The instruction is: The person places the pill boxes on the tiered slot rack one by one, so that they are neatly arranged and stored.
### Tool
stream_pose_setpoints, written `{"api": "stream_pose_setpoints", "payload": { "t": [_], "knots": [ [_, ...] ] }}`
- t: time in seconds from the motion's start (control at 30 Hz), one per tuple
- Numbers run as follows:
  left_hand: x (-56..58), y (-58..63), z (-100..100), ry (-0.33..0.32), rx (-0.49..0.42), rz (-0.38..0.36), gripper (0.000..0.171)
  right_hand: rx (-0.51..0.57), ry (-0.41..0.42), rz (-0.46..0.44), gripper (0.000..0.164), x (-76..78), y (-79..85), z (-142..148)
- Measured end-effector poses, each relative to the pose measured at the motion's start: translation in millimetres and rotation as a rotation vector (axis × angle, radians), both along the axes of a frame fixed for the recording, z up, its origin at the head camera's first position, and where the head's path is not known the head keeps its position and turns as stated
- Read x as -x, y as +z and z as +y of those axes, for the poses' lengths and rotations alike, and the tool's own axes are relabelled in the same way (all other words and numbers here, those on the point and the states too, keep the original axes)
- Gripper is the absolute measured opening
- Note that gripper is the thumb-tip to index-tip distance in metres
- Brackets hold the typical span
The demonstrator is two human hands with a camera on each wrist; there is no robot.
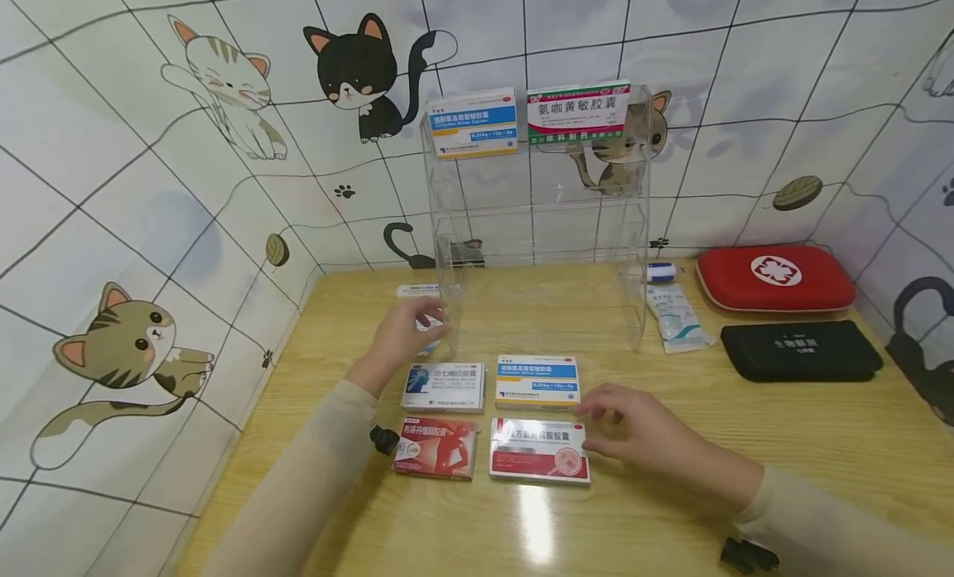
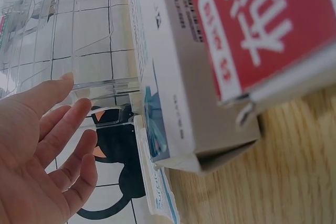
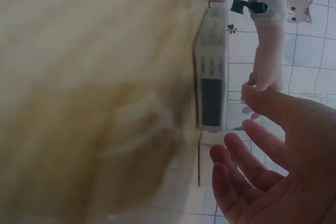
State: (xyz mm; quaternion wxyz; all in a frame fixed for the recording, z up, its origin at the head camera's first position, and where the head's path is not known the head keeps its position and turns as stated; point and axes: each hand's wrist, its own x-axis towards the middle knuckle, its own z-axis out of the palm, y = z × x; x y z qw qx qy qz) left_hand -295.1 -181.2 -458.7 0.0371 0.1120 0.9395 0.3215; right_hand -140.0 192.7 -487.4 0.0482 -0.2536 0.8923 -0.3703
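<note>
Left hand [image 1: 406, 330] and right hand [image 1: 639, 424] — fingers apart, loosely bent.
Left at eight o'clock of the clear stand [image 1: 537, 209] — right near three o'clock of the red-and-white box [image 1: 532, 457].

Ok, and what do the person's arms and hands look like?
The left sleeve and right sleeve are plain, pale beige, each with a small black fitting near the cuff. The left hand and right hand are bare, without gloves.
</note>
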Motion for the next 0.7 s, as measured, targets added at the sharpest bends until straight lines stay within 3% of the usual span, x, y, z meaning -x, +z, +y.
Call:
{"api": "stream_pose_setpoints", "payload": {
  "t": [0.1, 0.3, 0.7],
  "knots": [
    [1.2, 0.0, -0.3, 0.011, 0.003, -0.002, 0.049, -0.05, -0.007, -0.05, 0.045, -8.8, -6.4, -0.7],
    [1.3, 0.9, -0.5, 0.011, -0.009, -0.005, 0.049, -0.1, -0.04, -0.051, 0.061, -17.1, -10.4, -5.4],
    [-1.3, 1.0, 0.6, 0.01, -0.021, 0.006, 0.049, -0.085, -0.054, -0.036, 0.058, -20.5, -11.1, -10.3]
  ]
}}
